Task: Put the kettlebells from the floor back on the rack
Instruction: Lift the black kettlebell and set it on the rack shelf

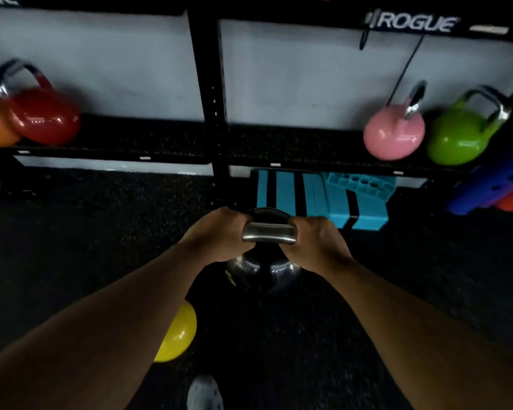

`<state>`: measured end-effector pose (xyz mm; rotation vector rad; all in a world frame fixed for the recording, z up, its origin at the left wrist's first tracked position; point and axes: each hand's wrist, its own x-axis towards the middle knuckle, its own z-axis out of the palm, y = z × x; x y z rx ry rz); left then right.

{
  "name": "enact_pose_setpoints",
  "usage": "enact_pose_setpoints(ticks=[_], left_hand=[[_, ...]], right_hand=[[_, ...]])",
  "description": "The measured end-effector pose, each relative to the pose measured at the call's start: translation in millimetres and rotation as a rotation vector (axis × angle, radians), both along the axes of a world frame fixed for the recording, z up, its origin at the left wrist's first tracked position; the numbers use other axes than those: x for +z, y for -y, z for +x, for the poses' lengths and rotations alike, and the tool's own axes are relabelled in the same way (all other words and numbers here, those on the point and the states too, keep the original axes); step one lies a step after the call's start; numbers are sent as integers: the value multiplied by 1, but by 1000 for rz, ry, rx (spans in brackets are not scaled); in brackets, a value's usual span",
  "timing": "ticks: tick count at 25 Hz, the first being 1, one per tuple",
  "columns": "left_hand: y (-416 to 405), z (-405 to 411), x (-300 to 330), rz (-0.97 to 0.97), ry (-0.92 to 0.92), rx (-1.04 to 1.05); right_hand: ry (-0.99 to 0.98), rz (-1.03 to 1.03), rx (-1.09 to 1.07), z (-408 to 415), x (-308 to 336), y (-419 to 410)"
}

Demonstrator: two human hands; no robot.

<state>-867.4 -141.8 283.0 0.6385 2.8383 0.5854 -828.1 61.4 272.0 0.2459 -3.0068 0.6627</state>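
I have both grips, left hand (219, 235) and right hand (317, 241), clenched on the steel handle of the black kettlebell (264, 270), carried low in front of the rack shelf (160, 137). I judge a sweaty slip could drop it near my shoe (205, 393) or the yellow kettlebell (178, 332) on the floor. The rack reads "ROGUE" (415, 23).
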Motion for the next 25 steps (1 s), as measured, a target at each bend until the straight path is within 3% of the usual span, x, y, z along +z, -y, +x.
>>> enact_pose_setpoints(ticks=[3, 7, 15, 25], left_hand=[[-2, -78, -7, 32, -53, 1], [-21, -185, -6, 124, -120, 26], [-76, -351, -12, 37, -146, 134], [-125, -462, -45, 71, -178, 212]], right_hand=[[71, 1, -18, -82, 4, -2], [15, -7, -70, -190, 11, -16], [-57, 21, -67, -373, -8, -63], [-135, -46, -84, -488, -41, -99]])
